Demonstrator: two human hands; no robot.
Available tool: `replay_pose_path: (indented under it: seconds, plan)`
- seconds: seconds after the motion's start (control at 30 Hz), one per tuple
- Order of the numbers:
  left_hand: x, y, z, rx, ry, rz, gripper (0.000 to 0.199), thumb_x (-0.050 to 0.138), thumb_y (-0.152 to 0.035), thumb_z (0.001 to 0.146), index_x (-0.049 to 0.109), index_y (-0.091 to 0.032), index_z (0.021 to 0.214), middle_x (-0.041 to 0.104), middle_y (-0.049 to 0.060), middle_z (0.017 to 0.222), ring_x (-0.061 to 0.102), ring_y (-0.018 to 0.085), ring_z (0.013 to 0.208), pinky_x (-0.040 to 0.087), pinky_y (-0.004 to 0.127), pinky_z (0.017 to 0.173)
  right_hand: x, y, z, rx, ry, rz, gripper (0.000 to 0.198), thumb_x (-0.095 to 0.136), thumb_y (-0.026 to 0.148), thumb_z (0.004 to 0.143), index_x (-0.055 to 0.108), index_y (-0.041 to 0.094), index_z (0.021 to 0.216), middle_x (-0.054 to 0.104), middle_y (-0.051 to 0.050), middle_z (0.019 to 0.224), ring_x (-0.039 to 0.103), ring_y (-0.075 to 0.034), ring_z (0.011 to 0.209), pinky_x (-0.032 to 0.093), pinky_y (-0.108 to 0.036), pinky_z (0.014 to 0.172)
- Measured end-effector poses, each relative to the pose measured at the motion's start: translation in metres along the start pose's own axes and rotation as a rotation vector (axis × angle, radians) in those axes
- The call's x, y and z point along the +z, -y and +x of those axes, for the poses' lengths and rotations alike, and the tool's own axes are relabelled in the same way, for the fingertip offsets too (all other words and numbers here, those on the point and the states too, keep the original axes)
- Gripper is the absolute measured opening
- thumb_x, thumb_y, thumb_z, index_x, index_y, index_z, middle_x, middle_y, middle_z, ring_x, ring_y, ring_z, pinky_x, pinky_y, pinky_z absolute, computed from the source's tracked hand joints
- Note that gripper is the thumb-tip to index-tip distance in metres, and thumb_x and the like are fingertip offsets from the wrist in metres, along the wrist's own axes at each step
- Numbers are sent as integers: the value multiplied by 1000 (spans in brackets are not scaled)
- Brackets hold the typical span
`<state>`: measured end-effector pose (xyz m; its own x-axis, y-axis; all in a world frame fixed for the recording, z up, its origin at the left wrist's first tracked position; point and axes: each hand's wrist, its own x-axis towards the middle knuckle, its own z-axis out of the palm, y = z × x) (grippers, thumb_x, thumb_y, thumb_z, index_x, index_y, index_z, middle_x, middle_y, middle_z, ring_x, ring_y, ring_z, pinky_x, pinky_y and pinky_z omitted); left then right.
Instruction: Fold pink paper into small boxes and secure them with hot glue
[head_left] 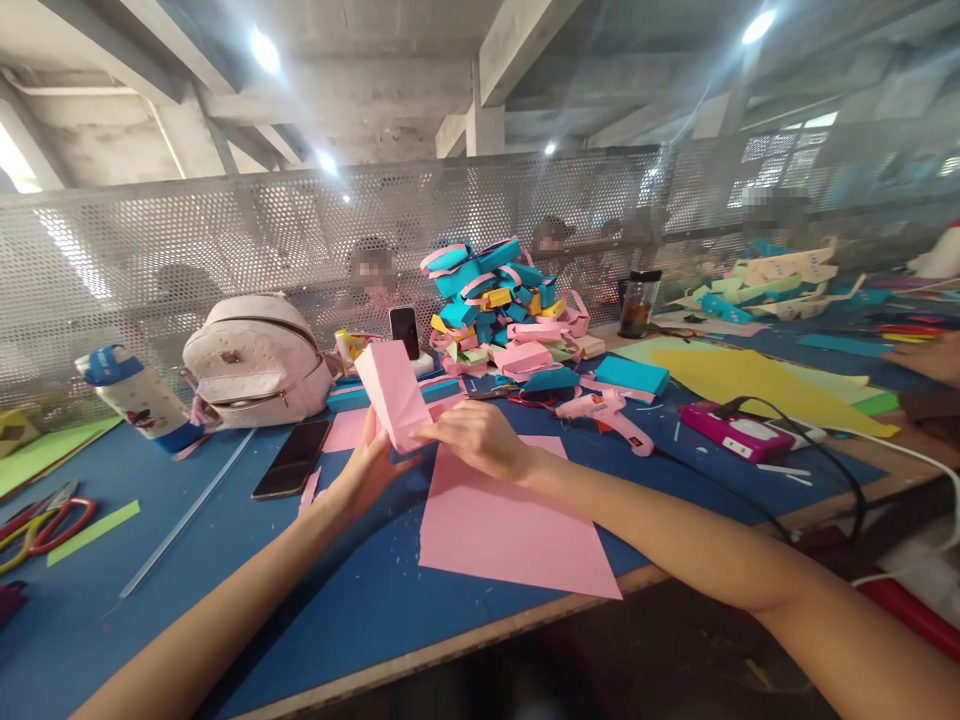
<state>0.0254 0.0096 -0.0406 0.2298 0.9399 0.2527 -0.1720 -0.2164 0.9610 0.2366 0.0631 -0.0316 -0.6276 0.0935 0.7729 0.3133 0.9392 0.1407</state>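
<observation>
A folded pink paper box [396, 390] is held up above the blue table, tilted, between both hands. My left hand [369, 462] grips its lower left side, thumb and fingers around it. The fingers of my right hand [474, 438] pinch the box's lower right corner; the fingertips are partly hidden. Under my right wrist lies a flat pink paper sheet [510, 520]. To the right of that hand rests a pink hot glue gun [607, 415] with a black cord. A dark phone [292, 460] lies left of my left hand.
A heap of blue, pink and yellow paper boxes [499, 310] rises at the back. A white backpack [259, 360] and a bottle [139, 400] stand left, near a ruler [187, 515] and scissors [49, 525]. Right are a purple power strip [735, 432], yellow sheets [765, 385] and another person's hand [930, 345].
</observation>
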Motion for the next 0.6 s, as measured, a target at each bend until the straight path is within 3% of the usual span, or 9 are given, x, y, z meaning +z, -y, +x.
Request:
replay_pose_path:
  seconds: [0.17, 0.27, 0.37, 0.43, 0.5, 0.6]
  plan:
    - [-3, 2, -2, -102, -70, -31, 59, 59, -49, 87, 42, -33, 141, 49, 7, 148, 46, 33, 136, 52, 53, 100, 1, -4, 2, -166, 32, -42, 35, 41, 7, 99, 67, 22, 117, 76, -3, 92, 67, -16, 88, 50, -31, 83]
    - [1, 1, -4, -114, -114, -37, 55, 61, -44, 86, 48, -28, 137, 56, 8, 140, 50, 32, 132, 51, 52, 101, -5, -2, 4, -156, 86, -48, 28, 45, 17, 101, 64, 19, 121, 75, -4, 91, 67, -17, 85, 50, -32, 83]
    - [3, 0, -4, -94, -165, 5, 47, 59, -44, 88, 52, -27, 131, 59, 8, 135, 53, 31, 129, 52, 49, 98, -25, 8, 1, -45, 134, -25, 36, 57, 33, 97, 57, 17, 129, 74, -8, 100, 68, -20, 88, 51, -35, 81]
    - [1, 1, -2, -64, -172, 16, 45, 59, -42, 88, 51, -30, 131, 60, 7, 134, 56, 29, 125, 54, 48, 94, -46, 19, -9, 40, 144, 13, 38, 60, 33, 94, 56, 19, 129, 72, -9, 109, 67, -22, 99, 51, -36, 83]
    - [-1, 3, 1, -32, -171, 9, 48, 62, -40, 87, 49, -32, 133, 61, 7, 132, 60, 28, 119, 54, 47, 93, -71, 30, -29, 138, 154, 21, 24, 58, 30, 95, 63, 22, 116, 73, -8, 110, 67, -22, 101, 51, -37, 85]
    - [-4, 7, 5, 19, -163, -13, 51, 66, -37, 85, 49, -28, 132, 64, 9, 128, 61, 28, 116, 52, 46, 94, -108, 34, -76, 359, 206, -63, 18, 54, 32, 95, 67, 25, 85, 73, -5, 82, 69, -22, 79, 52, -34, 71]
